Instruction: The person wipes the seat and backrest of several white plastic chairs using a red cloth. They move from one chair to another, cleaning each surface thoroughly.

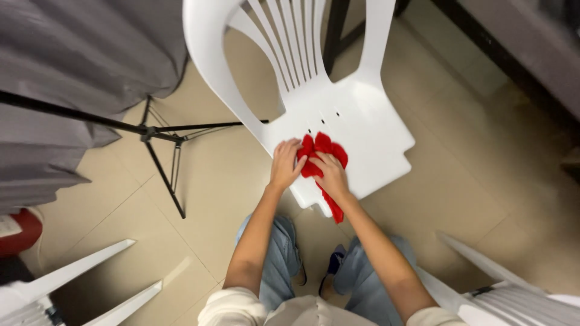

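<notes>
Both hands down on the white chair: the red cloth sits bunched at the seat's front edge, right hand clamped over it, left hand gripping the cloth's left side.

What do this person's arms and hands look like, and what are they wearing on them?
Both arms are bare from above the elbow down. Cream-coloured sleeves are pushed or cut short on the upper arms. The left hand and right hand are bare: no gloves, and no rings, watch or bracelets that I can make out. Light blue jeans show below.
</notes>
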